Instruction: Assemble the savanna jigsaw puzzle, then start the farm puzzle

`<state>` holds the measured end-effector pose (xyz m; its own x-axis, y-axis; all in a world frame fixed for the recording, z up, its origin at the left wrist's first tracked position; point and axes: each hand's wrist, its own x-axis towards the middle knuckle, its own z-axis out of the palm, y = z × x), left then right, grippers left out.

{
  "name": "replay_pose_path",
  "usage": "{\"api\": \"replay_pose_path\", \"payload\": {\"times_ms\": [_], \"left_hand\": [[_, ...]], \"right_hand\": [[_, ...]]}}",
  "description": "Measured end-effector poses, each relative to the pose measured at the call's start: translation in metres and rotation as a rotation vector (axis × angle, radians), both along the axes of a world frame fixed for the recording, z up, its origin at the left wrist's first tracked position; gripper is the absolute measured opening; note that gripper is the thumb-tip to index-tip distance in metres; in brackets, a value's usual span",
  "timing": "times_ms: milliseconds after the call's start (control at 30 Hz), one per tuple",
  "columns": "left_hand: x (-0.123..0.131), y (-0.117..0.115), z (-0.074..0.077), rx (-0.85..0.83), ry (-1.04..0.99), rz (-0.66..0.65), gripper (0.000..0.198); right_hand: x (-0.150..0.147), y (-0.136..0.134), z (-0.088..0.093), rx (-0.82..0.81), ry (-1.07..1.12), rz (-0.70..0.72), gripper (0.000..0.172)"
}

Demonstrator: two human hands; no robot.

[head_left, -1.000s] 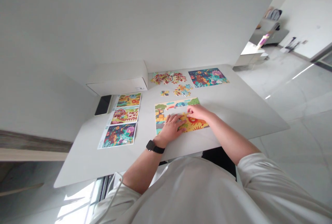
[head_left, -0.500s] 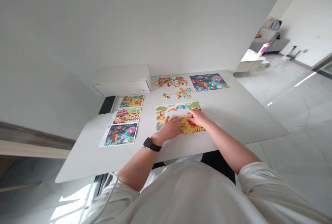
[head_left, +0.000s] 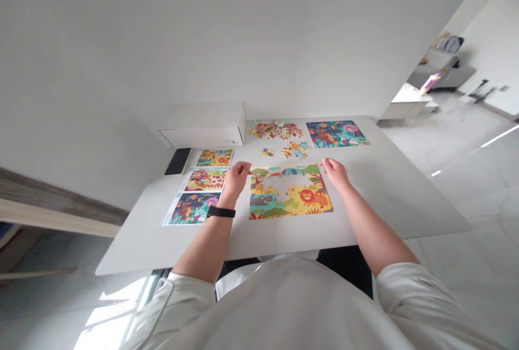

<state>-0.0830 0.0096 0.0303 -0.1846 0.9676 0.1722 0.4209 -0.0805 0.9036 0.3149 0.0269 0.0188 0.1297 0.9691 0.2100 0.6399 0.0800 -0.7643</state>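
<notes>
A partly assembled jigsaw puzzle (head_left: 267,212) with a lion and a hippo lies flat before me, a light gap in its middle. My left hand (head_left: 237,178) is at its far left corner, fingers curled and fingertips at the edge. At the far right corner, my right hand (head_left: 335,172) pinches in the same way. Beyond the puzzle are a small heap of loose yellow and blue pieces (head_left: 295,149) and a separate piece cluster (head_left: 267,152).
Behind lies a larger heap of reddish pieces (head_left: 275,129), beside a finished dark-blue puzzle (head_left: 337,133). Three printed picture sheets (head_left: 206,179), a phone (head_left: 177,161) and a white box (head_left: 203,126) occupy the left of the white table (head_left: 389,188). A wall stands behind.
Both hands have left the puzzle's face and moved outward to its far corners. The lion and hippo area they covered now shows. The camera view has shifted slightly.
</notes>
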Motion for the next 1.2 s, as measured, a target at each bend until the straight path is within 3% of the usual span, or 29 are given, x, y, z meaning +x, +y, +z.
{"api": "replay_pose_path", "payload": {"times_ms": [100,167,333,467,533,633,767,967,1067,1200], "left_hand": [[-0.011,0.004,-0.016,-0.040,-0.072,0.177,0.039],[-0.013,0.004,-0.025,-0.068,-0.103,0.206,0.044],[-0.010,0.002,-0.028,-0.103,-0.051,0.137,0.048],[-0.009,0.004,-0.024,-0.108,0.020,0.113,0.046],[-0.010,0.004,-0.024,-0.115,0.025,0.101,0.046],[-0.011,0.005,-0.024,-0.124,0.031,0.086,0.047],[-0.011,0.007,-0.022,-0.126,0.023,0.113,0.044],[-0.011,0.008,-0.019,-0.111,0.049,0.127,0.042],[-0.010,0.007,-0.019,-0.113,0.073,0.122,0.042],[-0.010,0.007,-0.020,-0.108,0.064,0.106,0.044]], "right_hand": [[0.002,0.000,-0.015,-0.005,0.096,-0.078,0.079],[-0.001,-0.002,-0.022,-0.007,0.129,-0.068,0.080],[-0.003,-0.003,-0.029,-0.025,0.035,-0.010,0.070],[-0.001,0.000,-0.035,-0.023,0.025,-0.005,0.051],[0.001,0.003,-0.038,0.021,0.077,-0.041,0.041],[0.003,0.011,-0.036,0.124,0.154,-0.130,0.041],[0.003,0.037,-0.017,0.144,0.062,-0.132,0.039],[-0.030,0.101,0.014,-0.036,-0.179,0.036,0.028],[-0.055,0.130,0.014,-0.122,-0.288,0.092,0.022],[-0.080,0.156,0.002,-0.138,-0.379,0.076,0.027]]}}
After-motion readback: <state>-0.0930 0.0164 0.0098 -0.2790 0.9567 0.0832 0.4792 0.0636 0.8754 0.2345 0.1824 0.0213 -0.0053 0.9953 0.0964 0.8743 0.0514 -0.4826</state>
